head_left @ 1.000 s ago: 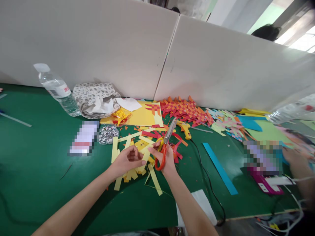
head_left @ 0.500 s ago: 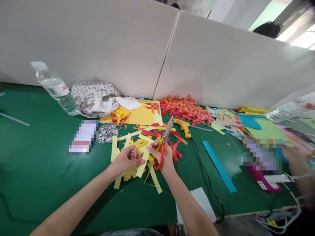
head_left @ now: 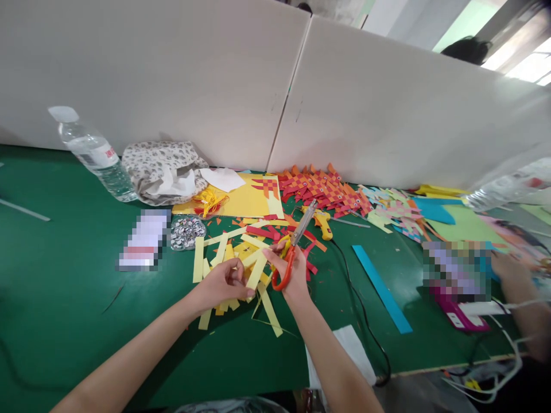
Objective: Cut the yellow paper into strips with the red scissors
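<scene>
A pale yellow paper strip (head_left: pixel 257 269) is pinched at its lower end by my left hand (head_left: pixel 226 282). Red-and-yellow-handled scissors (head_left: pixel 298 234) rest in my right hand (head_left: pixel 293 271), blades pointing up and away; the thumb of that hand lies at the strip's upper end. Beneath both hands lies a heap of yellow paper strips (head_left: pixel 270 314), mixed with red scraps (head_left: pixel 310 252). Just beyond the scissors sits a yellow hot glue gun (head_left: pixel 323 222). My left fingers partly hide how the strip is folded or joined.
A tub of googly eyes (head_left: pixel 188 232), a phone (head_left: pixel 144 240) and a water bottle (head_left: pixel 97 154) stand left. Woven red-orange paper fish (head_left: pixel 325 186) pile against the partition (head_left: pixel 387 115). A blue strip (head_left: pixel 382 289) lies right, near another person's hand (head_left: pixel 512 269).
My right hand and the scissors have shifted slightly right. My left hand still pinches the strip, its fingers a little nearer the strip's end. The view has moved slightly.
</scene>
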`<state>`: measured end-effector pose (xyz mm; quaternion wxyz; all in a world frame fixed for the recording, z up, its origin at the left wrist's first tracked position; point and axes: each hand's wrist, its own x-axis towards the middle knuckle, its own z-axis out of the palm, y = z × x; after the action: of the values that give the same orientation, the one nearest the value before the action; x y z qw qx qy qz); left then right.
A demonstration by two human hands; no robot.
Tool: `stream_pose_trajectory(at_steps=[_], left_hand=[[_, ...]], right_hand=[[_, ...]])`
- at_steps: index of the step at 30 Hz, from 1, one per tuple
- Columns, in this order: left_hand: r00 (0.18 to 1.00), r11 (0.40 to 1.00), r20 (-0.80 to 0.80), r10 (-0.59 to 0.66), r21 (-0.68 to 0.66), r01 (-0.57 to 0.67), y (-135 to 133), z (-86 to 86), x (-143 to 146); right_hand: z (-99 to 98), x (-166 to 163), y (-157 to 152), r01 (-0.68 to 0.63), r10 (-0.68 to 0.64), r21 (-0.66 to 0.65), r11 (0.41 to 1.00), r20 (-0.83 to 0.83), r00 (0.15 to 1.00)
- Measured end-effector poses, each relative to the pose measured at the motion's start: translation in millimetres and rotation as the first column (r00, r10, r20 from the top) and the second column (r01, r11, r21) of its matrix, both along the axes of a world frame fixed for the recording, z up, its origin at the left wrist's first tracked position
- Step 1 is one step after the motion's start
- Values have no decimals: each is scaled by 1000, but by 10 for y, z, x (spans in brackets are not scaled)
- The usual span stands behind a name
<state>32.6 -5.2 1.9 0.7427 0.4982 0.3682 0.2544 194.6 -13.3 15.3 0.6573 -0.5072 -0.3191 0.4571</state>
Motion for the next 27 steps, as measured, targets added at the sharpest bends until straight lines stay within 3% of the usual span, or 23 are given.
stream_pose_trajectory(at_steps=[8,16,21,24,27], left_hand=[[997,999,65,-39,0,39,11,18,-32],[981,986,104,166,-24,-164,53,92,-34],[950,954,118,288,-123,-274,103,57,-59],[889,891,153,432,-222,-395,153,43,-92],[839,848,207,503,-304,-434,201,33,-124]], right_hand=[[49,1,-14,-46,46,-2,999,24,999],[12,-110,-74,-289,295,-58,956,151,944],[37,-105,-102,-235,240,-61,970,380,893],[49,-49,-113,-207,231,-105,973,538,811],[35,-29,-121,-124,195,-153,980,840,507]])
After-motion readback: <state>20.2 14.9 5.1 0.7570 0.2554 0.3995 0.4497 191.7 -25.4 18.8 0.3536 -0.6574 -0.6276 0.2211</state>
